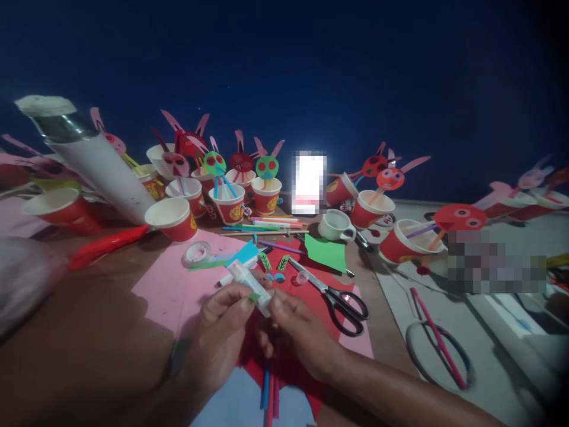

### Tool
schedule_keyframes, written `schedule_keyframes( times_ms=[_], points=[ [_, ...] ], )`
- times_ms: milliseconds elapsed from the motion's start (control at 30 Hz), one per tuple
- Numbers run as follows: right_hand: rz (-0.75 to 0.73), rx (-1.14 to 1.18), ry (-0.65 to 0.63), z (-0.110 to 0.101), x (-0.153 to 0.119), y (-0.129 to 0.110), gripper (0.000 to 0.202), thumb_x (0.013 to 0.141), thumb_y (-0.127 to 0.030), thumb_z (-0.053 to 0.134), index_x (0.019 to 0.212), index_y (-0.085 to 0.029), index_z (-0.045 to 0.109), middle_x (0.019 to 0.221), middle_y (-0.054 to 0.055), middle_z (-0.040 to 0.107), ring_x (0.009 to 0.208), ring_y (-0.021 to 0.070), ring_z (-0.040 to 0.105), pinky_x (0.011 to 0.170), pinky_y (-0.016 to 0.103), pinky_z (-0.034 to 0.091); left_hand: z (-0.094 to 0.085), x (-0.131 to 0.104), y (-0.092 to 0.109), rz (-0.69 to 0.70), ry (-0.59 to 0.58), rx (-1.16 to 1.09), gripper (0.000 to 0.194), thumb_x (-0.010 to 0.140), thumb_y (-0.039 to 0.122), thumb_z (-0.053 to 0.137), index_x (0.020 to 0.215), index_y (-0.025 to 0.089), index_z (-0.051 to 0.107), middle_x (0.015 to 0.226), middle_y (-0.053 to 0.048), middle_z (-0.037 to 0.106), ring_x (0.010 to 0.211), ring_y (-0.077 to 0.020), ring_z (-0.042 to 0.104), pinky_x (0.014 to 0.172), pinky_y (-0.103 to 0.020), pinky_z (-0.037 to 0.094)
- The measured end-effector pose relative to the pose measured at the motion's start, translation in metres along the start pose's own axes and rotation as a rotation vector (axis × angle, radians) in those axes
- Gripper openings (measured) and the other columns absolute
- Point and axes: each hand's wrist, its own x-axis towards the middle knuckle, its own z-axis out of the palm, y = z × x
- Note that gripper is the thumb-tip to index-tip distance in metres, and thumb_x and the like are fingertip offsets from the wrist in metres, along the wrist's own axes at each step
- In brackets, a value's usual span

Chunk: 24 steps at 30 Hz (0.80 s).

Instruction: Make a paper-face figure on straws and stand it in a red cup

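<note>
Near the middle, my left hand [224, 329] pinches a small green paper piece [253, 297] between thumb and fingertips. My right hand [297, 332] is closed on the lower end of a translucent glue tube [249, 283], which tilts up to the left, touching the green piece. Just beyond the hands, two green leaf-patterned pieces [281, 263] and blue-rimmed round pieces [279, 277] lie on red paper [317, 308]. Black-handled scissors [344, 305] rest partly open to the right, by a small clear cap [302, 277]. Blue and pink straws [265, 385] show below the hands.
Red paper cups [267, 198] with paper rabbit-like faces stand along the back. A white mug [336, 225], green paper [326, 253] and a tape roll [197, 254] lie before them. A large flask [98, 166] leans at left; cables [440, 356] lie at right.
</note>
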Motion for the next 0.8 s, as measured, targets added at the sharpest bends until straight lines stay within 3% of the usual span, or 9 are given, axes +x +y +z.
schedule_keyframes(
  times_ms=[100, 300, 400, 500, 700, 800],
  points=[
    [-0.017, -0.027, 0.025, 0.002, -0.001, -0.004, 0.042, 0.074, -0.053, 0.068, 0.077, -0.014, 0.052, 0.059, -0.003, 0.056, 0.048, 0.0061, 0.05, 0.049, 0.018, 0.039, 0.0, 0.0, -0.001, -0.01, -0.009, 0.004, 0.008, 0.08, 0.025, 0.064, 0.077, 0.018, 0.066, 0.073, 0.001, 0.063, 0.054, -0.0108, 0.062, 0.057, -0.029, 0.057],
    [0.092, 0.086, -0.004, -0.003, 0.0, 0.002, 0.06, 0.086, -0.066, 0.036, 0.065, -0.013, 0.053, 0.042, -0.002, 0.049, 0.033, 0.0071, 0.043, 0.038, 0.019, 0.033, 0.001, 0.0, -0.005, 0.011, -0.11, -0.029, 0.009, 0.084, 0.025, 0.059, 0.081, 0.019, 0.064, 0.065, 0.002, 0.063, 0.05, -0.0108, 0.061, 0.057, -0.031, 0.056],
    [-0.006, 0.075, 0.027, -0.001, 0.001, 0.003, 0.045, 0.083, -0.06, 0.052, 0.077, -0.014, 0.053, 0.055, -0.002, 0.055, 0.045, 0.0076, 0.05, 0.046, 0.019, 0.038, -0.001, 0.0, -0.004, -0.003, -0.031, 0.014, 0.008, 0.081, 0.026, 0.063, 0.077, 0.019, 0.065, 0.07, 0.001, 0.065, 0.053, -0.0114, 0.062, 0.06, -0.03, 0.055],
    [-0.08, 0.074, 0.064, 0.002, 0.0, -0.001, 0.037, 0.071, -0.044, 0.074, 0.084, -0.017, 0.052, 0.065, -0.005, 0.054, 0.055, 0.0067, 0.05, 0.057, 0.019, 0.041, -0.002, 0.0, -0.003, 0.008, 0.071, 0.061, 0.009, 0.076, 0.026, 0.069, 0.073, 0.018, 0.067, 0.074, 0.0, 0.066, 0.065, -0.0123, 0.062, 0.07, -0.028, 0.053],
    [-0.265, -0.03, 0.299, -0.007, 0.004, -0.023, 0.018, 0.079, -0.03, 0.068, 0.089, -0.019, 0.058, 0.071, -0.004, 0.054, 0.059, 0.007, 0.045, 0.057, 0.018, 0.038, -0.001, 0.006, -0.002, 0.051, 0.218, 0.119, 0.011, 0.068, 0.025, 0.076, 0.071, 0.019, 0.067, 0.086, -0.001, 0.067, 0.09, -0.0149, 0.06, 0.084, -0.024, 0.046],
    [-0.398, -0.061, 0.396, -0.018, 0.006, -0.046, 0.014, 0.08, -0.031, 0.066, 0.086, -0.021, 0.057, 0.068, -0.005, 0.052, 0.057, 0.0068, 0.044, 0.058, 0.019, 0.041, -0.003, 0.004, 0.004, -0.054, 0.156, 0.247, 0.008, 0.077, 0.024, 0.066, 0.072, 0.019, 0.064, 0.105, -0.004, 0.067, 0.095, -0.0193, 0.062, 0.087, -0.032, 0.047]
  ],
)
